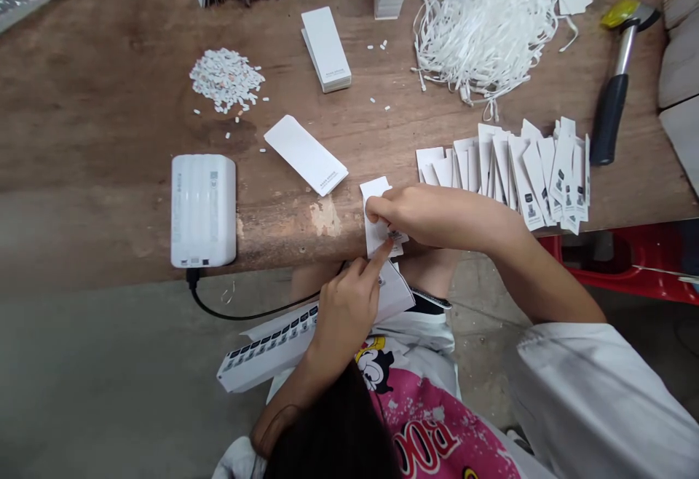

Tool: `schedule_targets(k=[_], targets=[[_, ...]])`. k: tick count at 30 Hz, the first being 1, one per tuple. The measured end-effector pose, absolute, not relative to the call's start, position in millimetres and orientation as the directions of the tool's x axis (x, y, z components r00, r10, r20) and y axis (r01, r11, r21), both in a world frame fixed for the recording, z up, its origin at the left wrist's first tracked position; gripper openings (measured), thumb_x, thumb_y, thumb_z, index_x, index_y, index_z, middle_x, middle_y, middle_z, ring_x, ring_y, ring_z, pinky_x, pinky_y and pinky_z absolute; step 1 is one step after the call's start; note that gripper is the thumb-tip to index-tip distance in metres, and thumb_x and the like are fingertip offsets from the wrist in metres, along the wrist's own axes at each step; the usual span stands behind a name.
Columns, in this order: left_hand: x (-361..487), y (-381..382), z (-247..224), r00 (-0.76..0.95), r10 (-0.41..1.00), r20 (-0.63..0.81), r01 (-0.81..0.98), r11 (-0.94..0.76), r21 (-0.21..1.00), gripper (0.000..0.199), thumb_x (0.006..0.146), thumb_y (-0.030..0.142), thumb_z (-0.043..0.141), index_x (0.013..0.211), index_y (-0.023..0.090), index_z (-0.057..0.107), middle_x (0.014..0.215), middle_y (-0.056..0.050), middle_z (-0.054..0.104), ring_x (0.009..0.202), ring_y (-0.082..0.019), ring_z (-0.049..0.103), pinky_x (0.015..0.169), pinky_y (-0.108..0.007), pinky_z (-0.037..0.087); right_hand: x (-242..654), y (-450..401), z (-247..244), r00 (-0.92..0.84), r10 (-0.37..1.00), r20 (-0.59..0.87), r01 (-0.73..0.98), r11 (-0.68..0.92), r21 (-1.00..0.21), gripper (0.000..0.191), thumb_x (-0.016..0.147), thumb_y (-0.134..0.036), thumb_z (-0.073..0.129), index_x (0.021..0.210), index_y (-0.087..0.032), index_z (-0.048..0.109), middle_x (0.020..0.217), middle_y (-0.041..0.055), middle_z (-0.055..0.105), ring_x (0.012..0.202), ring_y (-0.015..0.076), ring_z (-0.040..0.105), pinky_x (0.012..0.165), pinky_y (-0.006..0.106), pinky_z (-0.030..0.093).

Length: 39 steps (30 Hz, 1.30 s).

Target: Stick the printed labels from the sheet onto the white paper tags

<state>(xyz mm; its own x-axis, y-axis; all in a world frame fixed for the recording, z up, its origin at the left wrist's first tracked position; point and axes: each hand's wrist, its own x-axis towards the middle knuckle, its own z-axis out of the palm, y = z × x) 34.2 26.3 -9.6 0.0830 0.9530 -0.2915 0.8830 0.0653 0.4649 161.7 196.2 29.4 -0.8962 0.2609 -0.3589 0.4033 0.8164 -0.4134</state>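
Observation:
At the table's front edge, my right hand (407,210) is closed on a small white card (374,237), its fingers curled over the upper part. More white card edges show just beneath. My left hand (349,308) is lower, its index finger stretched out to the card's lower right side, by a small dark print. The other left fingers are curled over a long white label sheet (267,351) with a row of black-and-grey labels. This sheet lies across the lap, its middle hidden by the hand. How firmly the left fingers grip it is partly hidden.
White tags (491,162) stand in an overlapping row at right, near a hammer (614,93) and a heap of white strings (486,28). Left are a white power bank (203,210) with a black cable and small white pieces (226,78). Card stacks (306,155) lie between.

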Motion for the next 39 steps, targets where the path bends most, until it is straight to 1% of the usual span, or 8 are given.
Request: schedule_targets(k=[7, 10, 14, 19, 25, 33, 36, 39], targets=[[35.4, 27.6, -8.1, 0.068, 0.952, -0.297, 0.881, 0.082, 0.465, 0.055, 0.094, 0.016, 0.04, 0.145, 0.036, 0.034, 0.086, 0.001, 0.062, 0.077, -0.016, 0.062, 0.067, -0.025, 0.046, 165.3, 202.1, 33.5, -0.92, 0.227, -0.32, 0.36, 0.812, -0.46, 0.032, 0.074, -0.004, 0.057, 0.102, -0.017, 0.052, 0.079, 0.0028, 0.063, 0.059, 0.0135, 0.051, 0.052, 0.025, 0.025], [35.2, 28.2, -7.2, 0.074, 0.951, -0.299, 0.883, 0.077, 0.463, 0.054, 0.094, 0.016, 0.04, 0.145, 0.035, 0.034, 0.085, 0.001, 0.061, 0.076, -0.016, 0.062, 0.066, -0.025, 0.046, 165.7, 202.4, 35.2, -0.92, 0.231, -0.316, 0.361, 0.811, -0.461, 0.031, 0.074, -0.004, 0.056, 0.101, -0.018, 0.052, 0.078, 0.0022, 0.062, 0.058, 0.013, 0.05, 0.052, 0.025, 0.025], [34.4, 29.1, -6.4, 0.078, 0.95, -0.302, 0.883, 0.075, 0.464, 0.055, 0.094, 0.016, 0.039, 0.145, 0.035, 0.033, 0.087, 0.001, 0.061, 0.077, -0.016, 0.062, 0.066, -0.026, 0.045, 160.2, 199.7, 35.5, -0.913, 0.213, -0.347, 0.37, 0.789, -0.49, 0.027, 0.076, -0.002, 0.054, 0.098, -0.019, 0.052, 0.078, 0.0012, 0.063, 0.059, 0.0129, 0.054, 0.053, 0.024, 0.027], [34.4, 28.4, -6.6, 0.08, 0.949, -0.306, 0.88, 0.077, 0.469, 0.056, 0.094, 0.015, 0.039, 0.145, 0.036, 0.033, 0.087, 0.0, 0.06, 0.078, -0.016, 0.061, 0.066, -0.026, 0.045, 155.0, 198.0, 34.4, -0.896, 0.2, -0.396, 0.382, 0.802, -0.46, 0.03, 0.074, 0.0, 0.054, 0.097, -0.019, 0.052, 0.075, 0.0014, 0.062, 0.059, 0.0137, 0.053, 0.051, 0.023, 0.026], [34.5, 27.4, -8.0, 0.079, 0.95, -0.301, 0.88, 0.075, 0.468, 0.056, 0.094, 0.016, 0.039, 0.146, 0.035, 0.032, 0.086, 0.001, 0.06, 0.077, -0.016, 0.061, 0.066, -0.025, 0.045, 156.5, 201.6, 27.5, -0.924, 0.185, -0.334, 0.334, 0.817, -0.471, 0.038, 0.07, 0.002, 0.058, 0.099, -0.021, 0.054, 0.073, 0.0002, 0.061, 0.057, 0.0136, 0.053, 0.049, 0.024, 0.026], [34.5, 27.7, -9.0, 0.079, 0.951, -0.299, 0.884, 0.071, 0.461, 0.057, 0.094, 0.015, 0.04, 0.146, 0.036, 0.031, 0.085, 0.001, 0.06, 0.076, -0.015, 0.061, 0.066, -0.025, 0.046, 155.5, 202.7, 29.4, -0.925, 0.166, -0.343, 0.32, 0.825, -0.465, 0.042, 0.068, 0.001, 0.06, 0.102, -0.022, 0.056, 0.074, 0.0005, 0.063, 0.056, 0.0148, 0.052, 0.049, 0.026, 0.025], [34.7, 27.3, -9.4, 0.077, 0.951, -0.299, 0.888, 0.071, 0.454, 0.057, 0.094, 0.016, 0.041, 0.146, 0.035, 0.032, 0.085, 0.001, 0.06, 0.076, -0.015, 0.061, 0.066, -0.024, 0.046, 156.8, 202.1, 25.9, -0.928, 0.183, -0.326, 0.33, 0.81, -0.484, 0.039, 0.07, 0.0, 0.06, 0.102, -0.022, 0.058, 0.075, 0.0011, 0.065, 0.056, 0.0154, 0.053, 0.05, 0.027, 0.025], [35.1, 26.7, -9.6, 0.075, 0.953, -0.293, 0.889, 0.069, 0.453, 0.056, 0.094, 0.016, 0.041, 0.146, 0.036, 0.032, 0.086, 0.001, 0.06, 0.076, -0.016, 0.06, 0.066, -0.025, 0.046, 158.2, 202.5, 21.5, -0.935, 0.199, -0.293, 0.334, 0.771, -0.542, 0.031, 0.074, -0.006, 0.062, 0.101, -0.021, 0.059, 0.076, 0.0014, 0.066, 0.056, 0.0153, 0.053, 0.052, 0.028, 0.026]])
